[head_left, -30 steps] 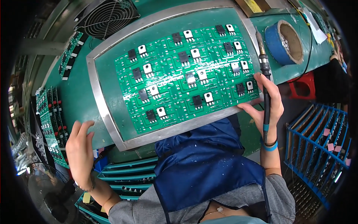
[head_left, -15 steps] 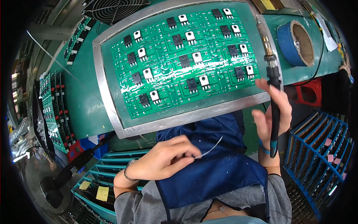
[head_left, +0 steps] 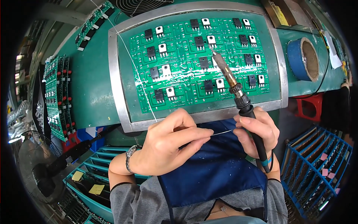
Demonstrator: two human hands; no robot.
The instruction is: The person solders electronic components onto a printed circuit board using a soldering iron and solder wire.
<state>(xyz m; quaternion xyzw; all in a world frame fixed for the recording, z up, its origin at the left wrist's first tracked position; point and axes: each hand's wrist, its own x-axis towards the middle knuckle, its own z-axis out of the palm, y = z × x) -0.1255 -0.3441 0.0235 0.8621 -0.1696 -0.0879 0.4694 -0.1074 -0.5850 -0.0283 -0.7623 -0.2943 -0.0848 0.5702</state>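
Observation:
My left hand [head_left: 173,143] pinches a thin solder wire [head_left: 222,132] between thumb and fingers. Its short free end stretches across to the fingertips of my right hand [head_left: 258,135], where the thumb and a finger meet it. A soldering iron [head_left: 244,106] lies in that same right hand, tip pointing up and away over the circuit board panel [head_left: 179,59]. I cannot tell whether the tip touches the panel. White and black three-legged components stand in rows on this green panel, inside a metal frame [head_left: 118,89]. A long strand of wire runs from the upper left down to my left hand.
A blue tape-like roll [head_left: 296,59] stands right of the frame, with a metal tray [head_left: 285,15] beyond. Populated boards [head_left: 57,97] stack at the left. Racks of boards flank me: a teal rack [head_left: 89,183] and a blue rack [head_left: 317,160]. A red stool [head_left: 309,106] stands at right.
My hands have come together, the right moving left and the left rising slightly. The soldering iron has swung left over the panel. The wire end now reaches the right fingertips. The whole view has shifted.

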